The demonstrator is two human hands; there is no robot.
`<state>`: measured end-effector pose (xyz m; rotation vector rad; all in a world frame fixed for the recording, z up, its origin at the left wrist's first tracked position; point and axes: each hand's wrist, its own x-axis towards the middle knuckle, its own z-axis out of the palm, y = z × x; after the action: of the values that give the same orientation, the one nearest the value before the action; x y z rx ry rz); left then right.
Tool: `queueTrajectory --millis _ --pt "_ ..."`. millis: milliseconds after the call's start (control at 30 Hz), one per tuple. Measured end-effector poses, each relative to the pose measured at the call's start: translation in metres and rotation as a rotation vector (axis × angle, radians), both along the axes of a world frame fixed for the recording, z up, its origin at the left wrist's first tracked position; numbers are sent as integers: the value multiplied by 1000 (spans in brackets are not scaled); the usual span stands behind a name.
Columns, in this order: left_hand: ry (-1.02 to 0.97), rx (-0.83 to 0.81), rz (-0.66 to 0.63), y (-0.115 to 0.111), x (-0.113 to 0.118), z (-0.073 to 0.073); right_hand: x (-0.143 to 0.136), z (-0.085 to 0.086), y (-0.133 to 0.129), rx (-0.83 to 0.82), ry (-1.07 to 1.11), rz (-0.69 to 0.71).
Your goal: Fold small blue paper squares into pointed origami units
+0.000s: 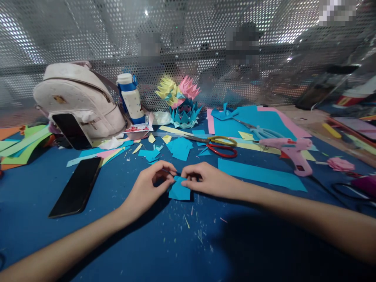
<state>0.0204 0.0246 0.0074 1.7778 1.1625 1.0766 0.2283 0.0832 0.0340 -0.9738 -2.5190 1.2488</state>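
Note:
A small blue piece of paper (179, 191) is between my two hands, just above the dark blue table (141, 246). My left hand (151, 184) pinches its upper left corner between thumb and fingers. At its upper right edge, my right hand (202, 178) grips it, the thumb lying on the paper's face. Several cut blue pieces (179, 148) lie behind my hands. To the right of them rests a long blue paper strip (261, 174).
Scissors with yellow and red handles (221, 147) lie behind my right hand. A pink glue gun (293, 152) with a cord sits right. At left are a phone (76, 188), another phone (72, 131), a backpack (79, 98) and a bottle (131, 98). Folded paper flowers (185, 113) stand behind.

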Motion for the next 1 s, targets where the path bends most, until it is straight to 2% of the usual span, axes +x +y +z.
queueTrajectory --millis 167,400,533,800,1000 --pt "-70 -93 -44 5 -5 -5 1 -1 5 -37 26 -11" --pt "-113 -132 -49 8 -7 -8 0 0 6 -109 58 0" --pt "-105 -137 -41 7 -5 -7 0 0 2 -97 47 21" --pt "-14 -88 -97 -2 1 -1 0 3 -1 -49 41 82" --pt "66 43 -155 -3 -3 5 0 0 -1 -156 57 112"
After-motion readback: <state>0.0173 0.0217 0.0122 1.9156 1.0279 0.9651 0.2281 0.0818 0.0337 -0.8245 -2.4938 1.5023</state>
